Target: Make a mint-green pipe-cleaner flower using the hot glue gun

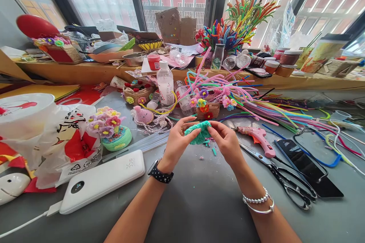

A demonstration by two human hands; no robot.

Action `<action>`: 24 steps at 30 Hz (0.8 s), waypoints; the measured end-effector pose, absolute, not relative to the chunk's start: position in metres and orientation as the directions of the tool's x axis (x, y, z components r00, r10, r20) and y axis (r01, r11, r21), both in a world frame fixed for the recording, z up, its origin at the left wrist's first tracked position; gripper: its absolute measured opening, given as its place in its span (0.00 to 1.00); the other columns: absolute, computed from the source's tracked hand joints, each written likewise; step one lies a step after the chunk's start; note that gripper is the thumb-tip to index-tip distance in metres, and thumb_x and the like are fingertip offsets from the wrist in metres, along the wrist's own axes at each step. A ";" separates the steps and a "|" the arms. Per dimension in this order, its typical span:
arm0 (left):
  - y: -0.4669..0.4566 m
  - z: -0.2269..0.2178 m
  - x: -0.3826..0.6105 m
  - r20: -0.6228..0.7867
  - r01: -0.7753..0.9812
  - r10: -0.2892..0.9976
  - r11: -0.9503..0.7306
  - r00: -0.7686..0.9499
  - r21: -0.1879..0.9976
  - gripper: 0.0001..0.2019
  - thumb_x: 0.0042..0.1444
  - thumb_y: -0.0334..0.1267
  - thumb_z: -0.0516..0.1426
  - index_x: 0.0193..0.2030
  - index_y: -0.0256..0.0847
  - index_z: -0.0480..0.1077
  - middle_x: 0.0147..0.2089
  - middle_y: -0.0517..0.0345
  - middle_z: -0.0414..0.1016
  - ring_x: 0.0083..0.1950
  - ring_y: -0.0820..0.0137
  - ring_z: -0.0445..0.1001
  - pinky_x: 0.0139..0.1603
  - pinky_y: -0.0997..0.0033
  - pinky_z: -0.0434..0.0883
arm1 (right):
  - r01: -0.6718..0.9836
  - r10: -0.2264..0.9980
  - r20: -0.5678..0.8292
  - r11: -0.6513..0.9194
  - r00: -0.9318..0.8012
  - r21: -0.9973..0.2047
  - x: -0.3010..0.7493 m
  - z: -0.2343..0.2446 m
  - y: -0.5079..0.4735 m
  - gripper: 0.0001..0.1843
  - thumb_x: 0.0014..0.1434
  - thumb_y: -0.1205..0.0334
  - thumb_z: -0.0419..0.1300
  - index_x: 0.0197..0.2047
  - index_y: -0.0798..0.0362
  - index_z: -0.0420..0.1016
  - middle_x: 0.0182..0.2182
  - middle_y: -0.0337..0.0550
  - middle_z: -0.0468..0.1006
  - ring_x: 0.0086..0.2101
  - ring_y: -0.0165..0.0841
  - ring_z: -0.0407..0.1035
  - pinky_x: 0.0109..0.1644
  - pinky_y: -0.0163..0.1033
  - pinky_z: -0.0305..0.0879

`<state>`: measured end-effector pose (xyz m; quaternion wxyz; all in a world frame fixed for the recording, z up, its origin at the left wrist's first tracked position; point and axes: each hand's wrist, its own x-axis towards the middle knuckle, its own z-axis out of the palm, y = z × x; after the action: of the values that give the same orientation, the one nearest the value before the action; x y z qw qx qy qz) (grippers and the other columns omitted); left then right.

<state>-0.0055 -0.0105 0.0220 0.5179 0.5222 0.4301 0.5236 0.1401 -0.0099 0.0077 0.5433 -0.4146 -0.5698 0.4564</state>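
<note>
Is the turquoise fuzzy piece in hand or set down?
In hand: the left hand and right hand both pinch the turquoise fuzzy piece, thumbs on its near side.

Left of the yarn piece lies the power bank; right, scissors (beside a phone).

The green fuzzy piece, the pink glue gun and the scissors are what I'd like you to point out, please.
Green fuzzy piece (202, 133), head view: its visible middle.
Pink glue gun (260, 137), head view: its body near the handle.
Scissors (274, 169), head view: the black part where the handles begin.
</note>
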 end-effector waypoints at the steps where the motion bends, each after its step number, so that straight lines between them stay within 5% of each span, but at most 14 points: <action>1: -0.010 0.021 -0.005 0.100 -0.096 0.992 -0.092 0.080 0.991 0.22 0.44 0.40 0.61 0.46 0.39 0.64 0.42 0.51 0.74 0.43 0.65 0.73 0.36 0.72 0.71 | -0.023 0.969 0.238 0.237 -0.068 -0.971 0.140 0.008 -0.010 0.15 0.52 0.54 0.57 0.39 0.55 0.71 0.34 0.44 0.77 0.34 0.32 0.70 0.38 0.36 0.67; 16: -0.011 0.021 -0.003 0.095 -0.098 0.993 -0.088 0.069 0.991 0.20 0.43 0.39 0.61 0.44 0.39 0.64 0.41 0.51 0.74 0.43 0.66 0.72 0.38 0.71 0.70 | 0.268 0.942 0.336 0.319 0.018 -0.909 0.133 0.006 -0.011 0.18 0.58 0.49 0.46 0.31 0.53 0.67 0.20 0.36 0.66 0.20 0.28 0.63 0.23 0.32 0.60; 24: -0.012 0.019 -0.002 0.104 -0.093 0.992 -0.097 0.071 0.991 0.18 0.46 0.39 0.60 0.44 0.39 0.64 0.41 0.53 0.74 0.44 0.66 0.72 0.38 0.71 0.70 | 0.630 0.832 0.554 0.443 -0.025 -0.638 0.130 0.001 -0.008 0.20 0.63 0.55 0.39 0.27 0.52 0.64 0.22 0.39 0.67 0.25 0.30 0.61 0.29 0.34 0.54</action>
<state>-0.0020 -0.0115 0.0193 0.5146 0.5205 0.4320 0.5269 0.1301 -0.0078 0.0012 0.4697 -0.5165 -0.7078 0.1078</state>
